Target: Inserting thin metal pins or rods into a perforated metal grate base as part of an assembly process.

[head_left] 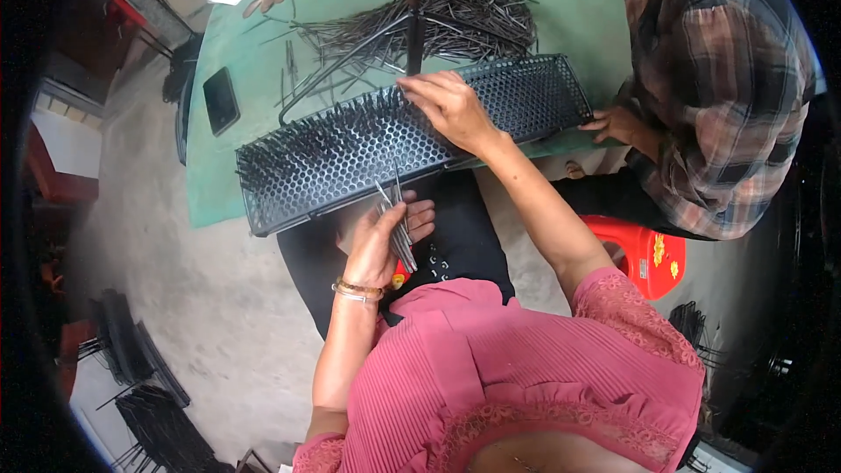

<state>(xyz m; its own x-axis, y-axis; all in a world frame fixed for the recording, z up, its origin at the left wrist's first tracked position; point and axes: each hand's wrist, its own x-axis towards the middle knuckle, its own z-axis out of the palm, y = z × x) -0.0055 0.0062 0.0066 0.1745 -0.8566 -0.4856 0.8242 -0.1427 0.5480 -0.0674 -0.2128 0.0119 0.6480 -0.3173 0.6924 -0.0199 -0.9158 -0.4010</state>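
A long black perforated metal rack (333, 182) lies slanting across the near edge of the table, over my knees. Short dark metal rods (315, 130) stand upright in its holes, crowded along the left and far side. My left hand (378, 229), below the rack's near edge, is closed round a small bundle of thin metal rods (403, 247). My right hand (451, 108) reaches over the middle of the rack. Its fingertips are pinched together at the last standing rods; what they hold, if anything, is too small to tell.
Loose rods (473, 22) lie heaped on the green table (215, 188) behind the rack, beside a dark upright post (416, 35). A phone (221, 101) lies at left. At right a person in a plaid shirt (718, 105) touches the rack's end, near a red stool (670, 258).
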